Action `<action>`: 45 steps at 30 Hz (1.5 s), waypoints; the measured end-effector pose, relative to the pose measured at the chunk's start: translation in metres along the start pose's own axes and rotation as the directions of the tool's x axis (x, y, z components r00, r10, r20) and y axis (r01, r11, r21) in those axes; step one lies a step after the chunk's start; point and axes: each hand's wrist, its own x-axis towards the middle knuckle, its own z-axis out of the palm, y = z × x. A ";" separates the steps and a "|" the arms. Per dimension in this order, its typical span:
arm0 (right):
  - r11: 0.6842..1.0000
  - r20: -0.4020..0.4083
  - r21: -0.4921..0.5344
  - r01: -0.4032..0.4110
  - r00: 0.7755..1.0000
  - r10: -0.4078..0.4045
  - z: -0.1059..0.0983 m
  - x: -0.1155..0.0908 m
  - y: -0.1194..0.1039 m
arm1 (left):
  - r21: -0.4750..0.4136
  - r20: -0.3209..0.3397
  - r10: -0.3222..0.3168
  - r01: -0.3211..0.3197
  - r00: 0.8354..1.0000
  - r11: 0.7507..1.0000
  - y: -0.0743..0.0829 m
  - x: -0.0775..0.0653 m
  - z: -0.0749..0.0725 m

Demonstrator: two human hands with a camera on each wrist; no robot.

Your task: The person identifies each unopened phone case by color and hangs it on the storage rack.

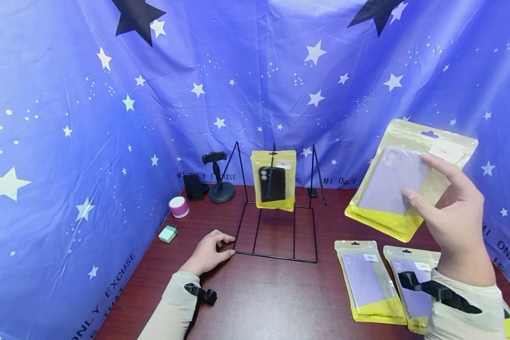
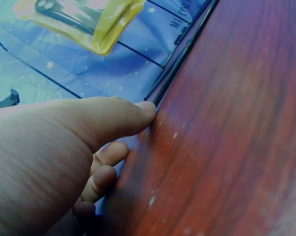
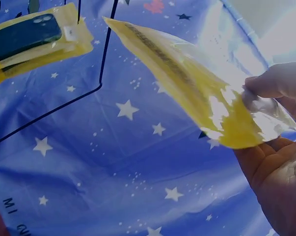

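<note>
My right hand [image 1: 461, 212] holds up a clear-and-yellow zip bag [image 1: 391, 184] with a lilac phone case inside, thumb and fingers on its right side. In the right wrist view the bag [image 3: 201, 98] is tilted, seen nearly edge-on. On the table, my left hand [image 1: 210, 252] grips the front left corner of a black wire display rack [image 1: 276, 257], thumb against the wire. From the rack's middle hook hangs another bag [image 1: 280, 184] with a black phone case.
Bagged lilac cases [image 1: 361, 278] lie at the right front, one partly behind my right wrist. Left on the table are a mint charger plug [image 1: 167, 233], a pink-and-white round container [image 1: 179, 208] and a black phone stand [image 1: 221, 192]. A starry blue curtain [image 1: 259, 94] surrounds the table.
</note>
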 end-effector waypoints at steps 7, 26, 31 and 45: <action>0.996 0.073 -0.024 0.091 0.993 -0.089 0.009 -0.001 -0.010 | -0.006 0.003 -0.011 0.011 1.000 1.000 0.004 -0.001 -0.002; 0.984 0.224 0.138 0.111 0.964 -0.140 0.044 -0.020 -0.013 | -0.008 0.010 -0.015 0.015 1.000 1.000 0.006 -0.001 -0.003; 0.993 0.303 0.089 0.081 0.947 -0.105 0.054 -0.031 -0.009 | -0.004 0.009 -0.015 0.015 1.000 1.000 0.006 0.000 -0.004; 0.990 0.425 -0.084 0.115 0.903 -0.069 0.070 -0.054 0.007 | -0.007 -0.008 0.014 -0.014 1.000 1.000 0.006 -0.001 -0.004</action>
